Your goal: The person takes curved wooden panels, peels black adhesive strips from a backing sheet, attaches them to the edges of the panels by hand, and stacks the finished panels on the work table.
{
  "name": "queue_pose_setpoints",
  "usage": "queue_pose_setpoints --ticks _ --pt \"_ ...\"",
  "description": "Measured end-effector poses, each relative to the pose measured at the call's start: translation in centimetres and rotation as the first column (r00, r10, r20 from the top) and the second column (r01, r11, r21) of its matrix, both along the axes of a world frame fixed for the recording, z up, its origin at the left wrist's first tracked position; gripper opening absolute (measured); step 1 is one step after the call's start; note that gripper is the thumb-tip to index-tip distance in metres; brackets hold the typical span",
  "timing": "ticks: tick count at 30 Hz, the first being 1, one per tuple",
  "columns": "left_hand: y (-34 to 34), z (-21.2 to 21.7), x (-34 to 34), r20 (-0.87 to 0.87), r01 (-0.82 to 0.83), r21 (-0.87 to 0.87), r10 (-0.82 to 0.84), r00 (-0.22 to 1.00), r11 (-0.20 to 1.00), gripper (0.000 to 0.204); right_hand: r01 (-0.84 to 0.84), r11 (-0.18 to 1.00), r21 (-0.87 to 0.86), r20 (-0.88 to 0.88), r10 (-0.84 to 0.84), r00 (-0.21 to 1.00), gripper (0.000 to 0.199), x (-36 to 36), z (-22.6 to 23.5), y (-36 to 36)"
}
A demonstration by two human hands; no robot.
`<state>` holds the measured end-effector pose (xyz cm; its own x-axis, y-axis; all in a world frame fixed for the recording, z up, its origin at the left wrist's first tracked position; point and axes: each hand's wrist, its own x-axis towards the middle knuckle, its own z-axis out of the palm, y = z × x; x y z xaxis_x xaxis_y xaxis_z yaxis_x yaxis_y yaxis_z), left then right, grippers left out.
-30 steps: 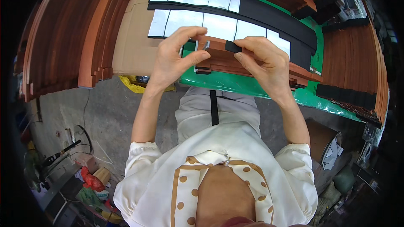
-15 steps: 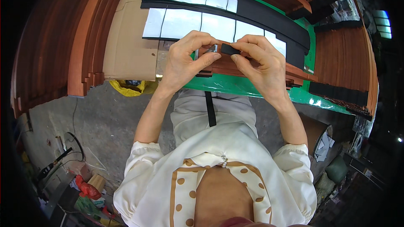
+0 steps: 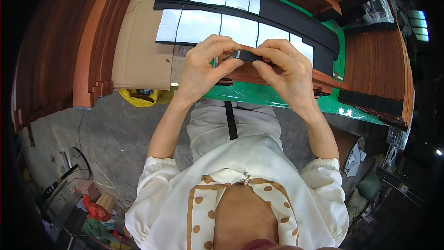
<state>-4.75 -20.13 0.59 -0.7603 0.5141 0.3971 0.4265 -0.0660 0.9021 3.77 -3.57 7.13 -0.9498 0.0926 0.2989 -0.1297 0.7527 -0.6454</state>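
Note:
Between the thumb and fingers of my left hand (image 3: pixel 203 60) is a small silver metal piece, like a buckle or clip (image 3: pixel 238 54). My right hand (image 3: pixel 289 67) pinches the end of a black strap (image 3: pixel 249 56), whose tip meets the metal piece. Whether the tip sits inside it is too small to tell. Both hands are above brown leather-like strips (image 3: pixel 248 70) near the table's front edge. A narrow black strip (image 3: pixel 230 120) hangs over my trousers; its upper end is hidden.
White-topped black strips (image 3: pixel 199 25) lie beyond my hands on the green table cover (image 3: pixel 259 91). Stacks of brown strips stand at the left (image 3: pixel 88 51) and right (image 3: pixel 374 60). Cardboard (image 3: pixel 141 51) covers the left tabletop; a yellow bag (image 3: pixel 138 98) sits below it.
My right hand has brought the black strap leftward, closing the gap to the metal piece. My left hand has barely moved.

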Motion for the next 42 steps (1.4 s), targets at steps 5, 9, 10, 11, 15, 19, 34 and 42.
queue_pose_setpoints --ticks 5,9,10,11,15,19,34,42 --pt "0.0 -0.1 0.0 -0.005 -0.004 -0.004 0.004 1.0 1.0 0.028 0.003 1.0 -0.003 0.016 -0.002 1.0 0.019 0.0 0.0 0.0" --pt "-0.1 -0.1 0.1 -0.003 -0.004 -0.003 0.004 1.0 1.0 0.028 -0.005 1.0 0.019 0.004 0.005 1.0 0.019 0.0 -0.1 0.1" --pt "-0.1 -0.1 0.1 -0.003 -0.004 -0.004 0.004 1.0 1.0 0.028 -0.003 1.0 0.019 0.012 0.003 1.0 0.019 0.0 -0.1 0.0" --pt "-0.1 -0.1 0.1 -0.008 -0.007 -0.007 0.007 1.0 1.0 0.028 -0.001 1.0 0.019 0.019 0.0 1.0 0.019 0.0 0.0 0.0" --pt "0.0 0.1 0.2 0.002 -0.006 -0.005 0.006 1.0 1.0 0.027 -0.003 1.0 0.014 0.018 0.002 1.0 0.019 0.0 -0.2 0.1" --pt "-0.2 0.4 0.3 -0.005 0.034 -0.038 -0.034 0.999 0.999 0.027 0.006 1.0 0.026 0.005 -0.006 1.0 0.019 0.0 -0.5 0.2" --pt "0.0 0.5 0.3 -0.082 0.023 -0.013 -0.024 0.996 1.0 0.028 -0.076 0.994 -0.084 -0.046 0.072 0.996 0.022 0.5 -1.2 1.4" --pt "-0.1 0.8 0.3 -0.014 0.053 -0.113 -0.055 0.998 0.992 0.021 -0.051 0.995 -0.088 -0.022 0.05 0.999 0.016 0.3 -1.2 1.4"
